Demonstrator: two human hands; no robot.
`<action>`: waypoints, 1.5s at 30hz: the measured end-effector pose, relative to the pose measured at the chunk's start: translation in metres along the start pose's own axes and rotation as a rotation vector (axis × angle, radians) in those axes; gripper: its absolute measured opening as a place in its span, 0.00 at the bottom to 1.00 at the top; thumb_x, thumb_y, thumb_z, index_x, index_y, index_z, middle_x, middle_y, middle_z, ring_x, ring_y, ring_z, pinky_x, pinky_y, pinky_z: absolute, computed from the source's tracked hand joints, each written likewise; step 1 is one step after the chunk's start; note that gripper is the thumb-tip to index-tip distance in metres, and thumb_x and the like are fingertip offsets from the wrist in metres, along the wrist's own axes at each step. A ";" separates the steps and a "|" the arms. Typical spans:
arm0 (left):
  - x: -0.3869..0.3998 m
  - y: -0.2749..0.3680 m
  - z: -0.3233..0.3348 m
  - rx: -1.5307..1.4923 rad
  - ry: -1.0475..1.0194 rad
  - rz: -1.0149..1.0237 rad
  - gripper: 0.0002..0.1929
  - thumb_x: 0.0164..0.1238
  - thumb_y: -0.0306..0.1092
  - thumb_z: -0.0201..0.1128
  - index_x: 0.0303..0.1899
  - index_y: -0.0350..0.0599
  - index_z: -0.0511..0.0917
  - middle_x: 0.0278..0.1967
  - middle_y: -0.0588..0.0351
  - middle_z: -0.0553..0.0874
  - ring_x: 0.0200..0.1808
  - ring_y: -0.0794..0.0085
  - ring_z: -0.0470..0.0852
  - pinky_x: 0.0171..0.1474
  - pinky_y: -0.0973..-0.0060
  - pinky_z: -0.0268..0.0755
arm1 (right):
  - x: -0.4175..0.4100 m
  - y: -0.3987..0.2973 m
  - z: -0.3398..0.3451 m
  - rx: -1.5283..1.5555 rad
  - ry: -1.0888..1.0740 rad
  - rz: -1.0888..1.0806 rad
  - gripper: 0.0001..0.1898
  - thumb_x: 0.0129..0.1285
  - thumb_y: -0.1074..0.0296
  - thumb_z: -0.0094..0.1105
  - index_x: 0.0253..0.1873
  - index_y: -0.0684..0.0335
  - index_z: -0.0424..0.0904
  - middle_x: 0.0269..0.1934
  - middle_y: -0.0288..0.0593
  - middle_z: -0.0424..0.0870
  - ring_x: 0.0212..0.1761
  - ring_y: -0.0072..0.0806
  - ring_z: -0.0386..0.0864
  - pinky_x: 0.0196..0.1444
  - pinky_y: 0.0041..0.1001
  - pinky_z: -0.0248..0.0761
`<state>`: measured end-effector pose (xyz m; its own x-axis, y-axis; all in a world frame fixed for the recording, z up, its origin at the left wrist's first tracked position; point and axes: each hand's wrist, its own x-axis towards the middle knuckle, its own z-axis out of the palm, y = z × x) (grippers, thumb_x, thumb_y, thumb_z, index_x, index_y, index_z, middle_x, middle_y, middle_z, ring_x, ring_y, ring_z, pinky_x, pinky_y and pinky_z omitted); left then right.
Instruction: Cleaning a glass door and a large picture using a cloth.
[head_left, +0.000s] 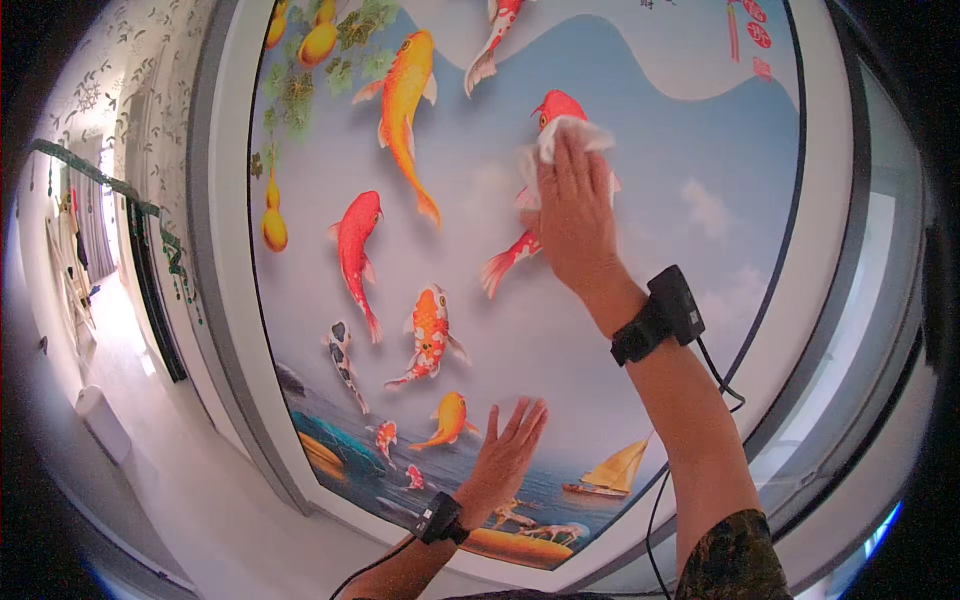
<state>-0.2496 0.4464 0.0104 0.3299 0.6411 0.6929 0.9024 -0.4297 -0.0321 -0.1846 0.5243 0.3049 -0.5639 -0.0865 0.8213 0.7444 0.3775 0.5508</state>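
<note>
A large wall picture (480, 225) of koi fish, gourds and a sailing boat fills the middle of the view. Against its upper part, my right hand (576, 210) presses a white cloth (574, 137) flat under the fingers. The cloth and hand cover much of a red painted koi (559, 103). Lower down, my left hand (506, 450) rests near the painted sea, fingers spread and nothing in it. Whether its palm fully touches the surface I cannot tell. Both wrists wear black strapped devices with cables.
A pale frame (836, 187) borders the picture. Leafy patterned wallpaper (154, 90) and a green hanging garland (97, 176) are at the left, beside a bright passage. On the floor there stands a white bin-like container (103, 424). A black cable (654, 517) hangs near my right arm.
</note>
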 end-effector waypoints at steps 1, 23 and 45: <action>0.000 0.001 -0.002 0.000 -0.018 0.000 0.36 0.53 0.25 0.55 0.67 0.38 0.54 0.69 0.48 0.54 0.72 0.54 0.49 0.69 0.46 0.36 | 0.007 0.004 -0.001 -0.003 0.035 0.041 0.34 0.49 0.54 0.63 0.59 0.70 0.67 0.67 0.58 0.57 0.72 0.46 0.49 0.71 0.44 0.43; -0.003 -0.005 -0.015 -0.005 -0.113 0.041 0.36 0.52 0.25 0.54 0.66 0.35 0.54 0.70 0.47 0.50 0.72 0.58 0.47 0.68 0.48 0.45 | 0.063 -0.030 0.026 0.074 0.058 -0.143 0.34 0.53 0.51 0.61 0.60 0.69 0.66 0.65 0.55 0.59 0.71 0.43 0.52 0.71 0.42 0.42; -0.097 -0.023 -0.002 0.042 -0.224 -0.181 0.29 0.57 0.34 0.55 0.62 0.36 0.63 0.69 0.43 0.52 0.72 0.51 0.48 0.65 0.53 0.54 | 0.107 -0.134 0.104 0.097 0.201 -0.337 0.23 0.54 0.59 0.53 0.53 0.64 0.75 0.61 0.47 0.69 0.69 0.37 0.57 0.71 0.41 0.44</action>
<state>-0.3029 0.3928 -0.0549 0.2112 0.8313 0.5142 0.9614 -0.2716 0.0442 -0.3821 0.5607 0.3040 -0.6825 -0.3953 0.6148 0.4866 0.3819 0.7857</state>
